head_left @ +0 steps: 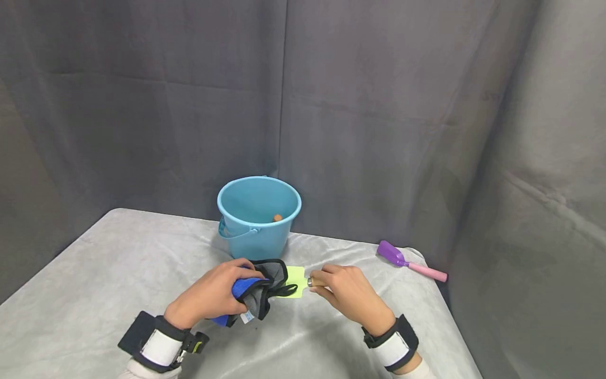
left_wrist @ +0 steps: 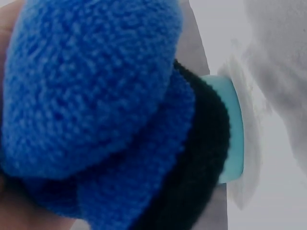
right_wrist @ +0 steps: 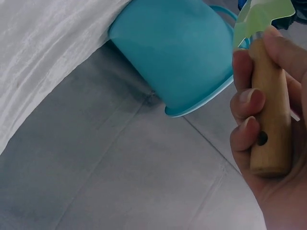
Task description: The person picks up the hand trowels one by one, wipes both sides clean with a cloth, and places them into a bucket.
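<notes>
In the right hand (head_left: 349, 292), fingers curled round the wooden handle (right_wrist: 271, 110), the trowel (head_left: 296, 279) is held; by the left hand (head_left: 215, 295) the cloth (head_left: 272, 270) is gripped, before the bucket (head_left: 258, 242). The trowel should prove light, stiff and best held there; the cloth, soft. No writing can be read on its tag (head_left: 246, 317).

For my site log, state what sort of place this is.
Probably a curtained-off recording booth: grey curtains hang behind and beside a cloth-covered table, and wrist straps hint at recording gear.

Curtained booth, gray drapes (head_left: 369, 116), cloth-covered table (head_left: 109, 268)
</notes>
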Motion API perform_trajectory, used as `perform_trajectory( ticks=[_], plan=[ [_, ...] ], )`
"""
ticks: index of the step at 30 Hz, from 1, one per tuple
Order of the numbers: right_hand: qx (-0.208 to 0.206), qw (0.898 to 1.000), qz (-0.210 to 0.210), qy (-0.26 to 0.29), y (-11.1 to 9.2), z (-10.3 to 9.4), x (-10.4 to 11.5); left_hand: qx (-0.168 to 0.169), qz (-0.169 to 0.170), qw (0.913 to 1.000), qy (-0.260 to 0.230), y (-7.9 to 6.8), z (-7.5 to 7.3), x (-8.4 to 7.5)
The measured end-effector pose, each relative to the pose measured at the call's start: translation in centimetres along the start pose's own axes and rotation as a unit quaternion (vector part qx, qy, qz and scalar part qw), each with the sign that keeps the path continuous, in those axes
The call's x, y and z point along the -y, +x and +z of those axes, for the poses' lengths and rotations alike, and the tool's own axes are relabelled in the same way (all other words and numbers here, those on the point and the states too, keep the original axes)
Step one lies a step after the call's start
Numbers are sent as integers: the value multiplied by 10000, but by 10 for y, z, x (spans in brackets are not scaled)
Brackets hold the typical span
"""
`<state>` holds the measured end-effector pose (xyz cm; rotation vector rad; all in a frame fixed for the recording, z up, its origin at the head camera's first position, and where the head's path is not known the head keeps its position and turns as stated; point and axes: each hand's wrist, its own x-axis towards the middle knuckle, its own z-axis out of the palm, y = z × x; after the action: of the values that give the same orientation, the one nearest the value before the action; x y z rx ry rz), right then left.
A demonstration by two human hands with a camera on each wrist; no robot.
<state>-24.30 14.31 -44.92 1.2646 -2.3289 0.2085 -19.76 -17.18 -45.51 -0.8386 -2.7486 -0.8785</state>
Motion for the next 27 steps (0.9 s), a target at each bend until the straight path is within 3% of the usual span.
perform_trajectory(
  ticks=[6,14,19,27],
  plan=[
    [4,9999,107,-78,-2,-4,-2,-97,-92,9998,130,-3,-3,5],
    [-309,9989,340,96,-6,-13,-9,-230,-523,9973,454,-10,-9,19],
    [-347,9983,459,84,-6,-18,-12,-359,-512,9976,294,-7,-13,24],
    [11,9975,700,-77,-8,-12,-12,-1010,-438,9939,103,-5,-13,24]
  ],
)
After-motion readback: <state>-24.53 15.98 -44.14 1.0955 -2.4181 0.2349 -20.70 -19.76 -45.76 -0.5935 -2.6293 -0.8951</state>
